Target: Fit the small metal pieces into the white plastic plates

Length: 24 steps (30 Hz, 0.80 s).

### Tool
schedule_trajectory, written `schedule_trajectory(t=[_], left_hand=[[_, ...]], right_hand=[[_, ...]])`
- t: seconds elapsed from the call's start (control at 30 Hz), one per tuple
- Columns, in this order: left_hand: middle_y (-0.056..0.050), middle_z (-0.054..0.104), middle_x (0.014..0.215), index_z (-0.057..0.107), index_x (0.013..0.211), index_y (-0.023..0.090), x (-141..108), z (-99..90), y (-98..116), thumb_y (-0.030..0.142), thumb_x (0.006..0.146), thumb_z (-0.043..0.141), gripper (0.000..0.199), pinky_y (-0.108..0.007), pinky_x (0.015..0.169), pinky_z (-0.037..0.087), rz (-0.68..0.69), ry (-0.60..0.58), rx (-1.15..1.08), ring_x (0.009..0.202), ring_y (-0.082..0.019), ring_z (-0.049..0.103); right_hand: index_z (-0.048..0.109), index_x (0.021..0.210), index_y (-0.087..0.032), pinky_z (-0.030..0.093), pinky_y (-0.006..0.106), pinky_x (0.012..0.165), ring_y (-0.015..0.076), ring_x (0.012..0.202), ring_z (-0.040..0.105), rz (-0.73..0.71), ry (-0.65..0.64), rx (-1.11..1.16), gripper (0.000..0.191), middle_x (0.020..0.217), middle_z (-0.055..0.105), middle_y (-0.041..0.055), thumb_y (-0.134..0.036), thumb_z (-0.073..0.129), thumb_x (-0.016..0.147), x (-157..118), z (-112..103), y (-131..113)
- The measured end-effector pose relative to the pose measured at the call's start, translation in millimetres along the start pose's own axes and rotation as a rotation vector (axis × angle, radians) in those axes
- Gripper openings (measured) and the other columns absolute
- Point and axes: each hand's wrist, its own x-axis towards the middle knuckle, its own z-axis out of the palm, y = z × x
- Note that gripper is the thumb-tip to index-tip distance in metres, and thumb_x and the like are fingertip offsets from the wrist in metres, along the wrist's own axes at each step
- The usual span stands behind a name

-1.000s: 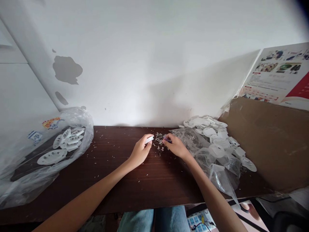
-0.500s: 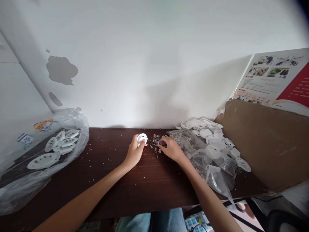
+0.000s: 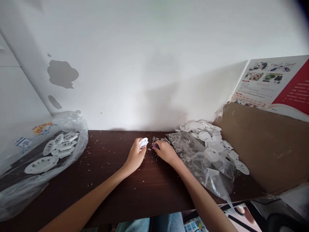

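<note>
A small white plastic piece (image 3: 143, 142) is gripped between the thumb and fingers of my left hand (image 3: 135, 155), above the dark wooden table (image 3: 145, 199). Just right of it, my right hand (image 3: 165, 150) has its fingers bent together beside a little heap of tiny clear bits (image 3: 154, 140). Something small and dark shows at those fingertips, too small to name. The two hands are apart, with a narrow gap between them.
On the left lies a clear plastic bag (image 3: 83, 135) holding white slotted pieces (image 3: 41, 164). To the right are a clear bag of tiny bits (image 3: 185, 145), a pile of white discs (image 3: 212, 154) and a brown cardboard panel (image 3: 263, 145). Small slivers dot the table.
My right hand has moved left, closer to my left hand. The white piece in my left hand has turned and shows more edge-on. The whole view has shifted slightly.
</note>
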Motion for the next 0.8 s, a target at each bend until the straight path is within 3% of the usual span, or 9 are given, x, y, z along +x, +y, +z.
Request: schedule_trajectory(t=[0.2,0.43,0.6,0.8], left_hand=[[-0.007,0.074,0.112,0.063,0.113,0.024,0,-1.3,4,0.028,0.1,0.055,0.016,-0.039,0.092,0.057,0.1,-0.114,0.066,0.102,-0.024,0.072],[-0.005,0.07,0.119,0.07,0.109,0.026,-3,2.0,11,0.012,0.094,0.053,0.027,-0.037,0.096,0.056,0.318,-0.182,0.156,0.109,-0.022,0.071],[-0.005,0.07,0.118,0.067,0.106,0.026,-6,4.4,12,0.009,0.093,0.055,0.025,-0.034,0.092,0.056,0.368,-0.227,0.199,0.107,-0.021,0.071],[-0.005,0.072,0.117,0.055,0.107,0.025,-7,6.7,8,0.01,0.089,0.062,0.024,-0.037,0.098,0.056,0.34,-0.165,0.096,0.111,-0.022,0.071]], right_hand=[[0.066,0.097,-0.022,0.045,0.03,0.081,0.0206,0.089,0.066,0.045,0.094,0.317,0.009,0.097,0.073,0.0037,-0.031,0.063,0.095,-4,-11,12],[0.067,0.086,-0.021,0.046,0.029,0.08,0.018,0.084,0.061,0.106,0.132,0.649,0.026,0.088,0.069,0.0008,-0.046,0.066,0.09,-6,-12,5],[0.069,0.09,-0.02,0.047,0.028,0.077,0.0166,0.081,0.06,0.165,0.134,0.724,0.028,0.088,0.069,0.0014,-0.048,0.072,0.085,-9,-12,4],[0.069,0.083,-0.021,0.044,0.029,0.066,0.0169,0.071,0.056,0.14,0.068,0.751,0.037,0.077,0.065,0.0014,-0.057,0.07,0.088,-13,-16,1]])
